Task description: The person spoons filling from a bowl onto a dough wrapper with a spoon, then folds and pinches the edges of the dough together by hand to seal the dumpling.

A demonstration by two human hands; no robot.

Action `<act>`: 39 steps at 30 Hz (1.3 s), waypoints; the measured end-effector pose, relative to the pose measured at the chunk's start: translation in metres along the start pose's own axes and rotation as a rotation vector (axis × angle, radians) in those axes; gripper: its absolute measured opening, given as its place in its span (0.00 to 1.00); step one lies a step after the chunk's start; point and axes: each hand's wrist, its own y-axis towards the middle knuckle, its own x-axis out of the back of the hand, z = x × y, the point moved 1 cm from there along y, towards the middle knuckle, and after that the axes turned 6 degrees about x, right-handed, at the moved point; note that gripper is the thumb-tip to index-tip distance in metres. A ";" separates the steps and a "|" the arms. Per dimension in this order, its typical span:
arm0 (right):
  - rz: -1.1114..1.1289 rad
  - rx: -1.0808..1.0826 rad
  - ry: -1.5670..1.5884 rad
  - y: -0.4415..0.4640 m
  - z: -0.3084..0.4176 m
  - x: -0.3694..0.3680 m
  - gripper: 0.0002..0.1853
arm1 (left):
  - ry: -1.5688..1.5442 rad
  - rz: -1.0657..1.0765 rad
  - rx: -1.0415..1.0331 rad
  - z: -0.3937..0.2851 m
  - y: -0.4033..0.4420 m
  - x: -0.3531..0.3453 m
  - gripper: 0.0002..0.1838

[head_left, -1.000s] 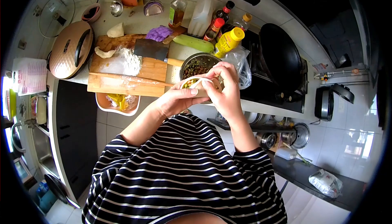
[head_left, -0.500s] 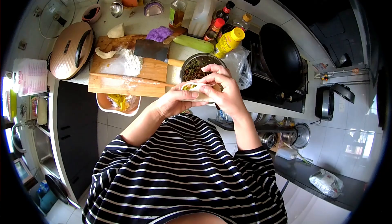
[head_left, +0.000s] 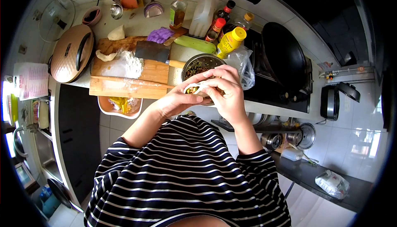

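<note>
Between my two hands is a white dough wrapper (head_left: 199,87) with green and yellow filling showing in its opening. My left hand (head_left: 178,99) cups it from the left and below. My right hand (head_left: 225,89) pinches its edge from the right. Just behind the hands stands a metal bowl (head_left: 184,68) of dark chopped filling, partly hidden by my right hand. To the left, a rolling pin (head_left: 132,81) lies across a floured wooden cutting board (head_left: 103,90). The underside of the wrapper is hidden by my fingers.
A cleaver (head_left: 152,51) lies on the board, near a pale green squash (head_left: 194,44). Dough pieces (head_left: 116,33) and a round electric pan (head_left: 71,55) are at the left. Several bottles (head_left: 202,14) stand behind; a black wok (head_left: 285,57) sits at the right. A bin (head_left: 120,112) hangs below the board.
My right fingers have moved down and closed in on the wrapper's edge. The wrapper now looks more gathered, its opening turned further up. The view has shifted slightly.
</note>
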 end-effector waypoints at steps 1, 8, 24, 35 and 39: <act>0.002 0.004 -0.032 0.000 0.000 0.000 0.05 | 0.084 -0.045 -0.008 0.000 0.001 0.002 0.37; 0.031 -0.038 0.034 -0.009 -0.012 -0.006 0.10 | 0.353 -0.186 -0.023 0.004 0.002 0.013 0.30; -0.076 -0.225 0.158 -0.034 -0.016 -0.001 0.22 | 0.314 -0.212 0.004 0.006 0.008 0.005 0.28; -0.237 -0.227 -0.155 -0.057 -0.011 -0.010 0.15 | 0.264 -0.247 -0.082 0.006 0.011 0.006 0.28; -0.230 -0.189 -0.193 -0.057 -0.010 -0.015 0.12 | 0.262 -0.249 -0.089 0.008 0.012 0.006 0.28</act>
